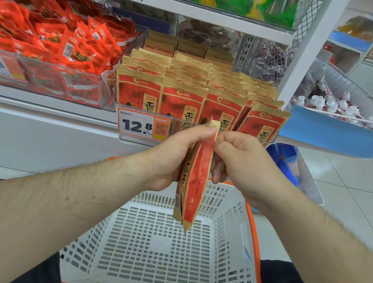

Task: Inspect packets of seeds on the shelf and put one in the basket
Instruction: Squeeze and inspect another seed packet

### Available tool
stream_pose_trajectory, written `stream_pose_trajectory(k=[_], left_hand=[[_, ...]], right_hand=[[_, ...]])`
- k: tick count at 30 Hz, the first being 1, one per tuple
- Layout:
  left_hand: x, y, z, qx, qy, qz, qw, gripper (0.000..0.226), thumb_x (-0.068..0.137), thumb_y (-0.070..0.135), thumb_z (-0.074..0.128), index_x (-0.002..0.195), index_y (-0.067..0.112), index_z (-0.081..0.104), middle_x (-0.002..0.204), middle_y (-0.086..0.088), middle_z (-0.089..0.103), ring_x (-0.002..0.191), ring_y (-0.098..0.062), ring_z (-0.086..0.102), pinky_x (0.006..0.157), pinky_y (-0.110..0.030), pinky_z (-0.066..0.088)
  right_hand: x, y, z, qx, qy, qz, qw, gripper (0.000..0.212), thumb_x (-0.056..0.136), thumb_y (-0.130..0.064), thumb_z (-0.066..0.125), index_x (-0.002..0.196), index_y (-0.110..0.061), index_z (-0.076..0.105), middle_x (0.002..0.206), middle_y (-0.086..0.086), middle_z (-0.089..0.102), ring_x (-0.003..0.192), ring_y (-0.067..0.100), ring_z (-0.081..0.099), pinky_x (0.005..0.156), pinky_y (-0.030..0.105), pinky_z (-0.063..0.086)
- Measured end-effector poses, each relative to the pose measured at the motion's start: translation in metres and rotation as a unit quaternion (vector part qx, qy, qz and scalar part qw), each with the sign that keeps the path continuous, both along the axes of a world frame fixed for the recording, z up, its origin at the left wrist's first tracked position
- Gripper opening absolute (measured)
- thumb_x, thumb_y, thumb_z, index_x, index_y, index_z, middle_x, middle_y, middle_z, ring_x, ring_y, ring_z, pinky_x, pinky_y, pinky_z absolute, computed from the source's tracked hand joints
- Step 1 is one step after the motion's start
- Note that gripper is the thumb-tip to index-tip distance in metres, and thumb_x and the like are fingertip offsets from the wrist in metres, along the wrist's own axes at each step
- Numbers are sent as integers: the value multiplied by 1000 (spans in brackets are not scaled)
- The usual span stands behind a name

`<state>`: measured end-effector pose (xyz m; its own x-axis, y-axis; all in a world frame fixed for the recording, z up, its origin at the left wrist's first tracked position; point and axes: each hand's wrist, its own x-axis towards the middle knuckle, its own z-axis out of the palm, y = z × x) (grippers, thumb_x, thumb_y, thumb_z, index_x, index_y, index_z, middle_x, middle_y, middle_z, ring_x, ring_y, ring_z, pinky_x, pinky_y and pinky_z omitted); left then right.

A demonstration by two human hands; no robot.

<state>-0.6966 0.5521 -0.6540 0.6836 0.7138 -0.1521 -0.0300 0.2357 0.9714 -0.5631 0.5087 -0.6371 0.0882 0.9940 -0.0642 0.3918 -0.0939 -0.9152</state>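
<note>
Seed packets (194,179): what looks like two red-and-tan packets, held on edge at frame centre, hanging directly over the white basket (230,215) at lower centre. The exact count is hard to confirm.

Left hand (174,158): fingers curled round the packets' left side, thumb near the top seal.
Right hand (236,160): fingertips pinching the top edge from the right; its other fingers are curled behind.

Shelf (47,101): rows of matching packets (182,104) stand upright behind a price tag (136,124) reading 12.8, centre of frame. Loose red snack packs (53,42) fill the bin at upper left.

Progress (judgement): packets are off the shelf and inspection is under way. The visible part of the basket holds nothing, so the drop is not yet done. Remaining: choose one, release it into the basket, and return the other.
</note>
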Motion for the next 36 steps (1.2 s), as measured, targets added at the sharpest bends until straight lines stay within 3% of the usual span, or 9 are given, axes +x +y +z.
stream_pose_trajectory(k=[5,11,15,18,22,25,27,31,36], left_hand=[[1,3,-3,-49,-39,-12,998,68,95,48,26,53,12,65,54,-15,56,63,-27,54,54,-28,44],[2,3,-4,-68,-36,43,996,56,95,47,31,68,6,58,54,-12,53,51,-24,52,50,-26,45],[1,7,1,-99,-72,158,980,43,95,46,40,73,12,56,55,-3,50,45,-17,48,51,-25,44],[0,10,1,-98,-81,177,976,40,93,49,41,75,15,52,58,-1,46,47,-15,43,54,-28,38],[-1,9,1,-92,-95,176,975,40,96,44,38,71,15,50,52,2,46,41,-11,44,45,-19,39],[0,8,0,-90,-88,163,979,43,97,43,36,67,16,50,48,3,48,38,-11,45,42,-17,39],[-1,8,0,-85,-87,165,979,42,96,44,37,69,15,51,51,2,48,40,-11,46,45,-19,40],[-2,12,0,-103,-141,169,970,39,83,45,45,97,9,55,67,-4,47,56,-18,44,59,-32,38],[-2,14,0,-126,-221,148,956,82,64,48,54,127,-3,57,81,-12,60,68,-26,55,65,-33,49]], right_hand=[[-1,1,1,-8,38,17,999,27,100,-8,43,89,9,61,65,13,62,44,17,53,53,32,41],[3,-2,7,-31,32,51,998,27,101,-14,47,82,-2,63,66,12,63,50,18,57,55,33,41],[11,-10,17,-85,-83,166,979,31,94,-25,63,77,0,68,70,7,70,60,13,64,58,28,44],[10,-16,21,-109,-147,219,958,25,88,-24,71,79,-1,74,67,2,72,63,10,66,58,21,48],[10,-14,19,-91,-176,232,952,16,90,-16,70,79,-7,76,73,4,75,77,26,72,83,51,56],[13,-11,15,-94,-175,251,948,14,91,-15,69,81,-8,76,78,6,75,83,38,69,82,59,53],[16,-10,13,-93,-157,261,948,13,89,-18,72,79,-9,75,77,7,75,81,37,70,82,55,56],[25,-6,12,-100,-68,260,958,29,70,-38,80,77,-13,69,69,-1,69,66,11,66,61,25,49],[31,4,-5,-158,41,191,968,69,64,-40,81,121,-15,50,86,1,68,63,14,58,55,26,39]])
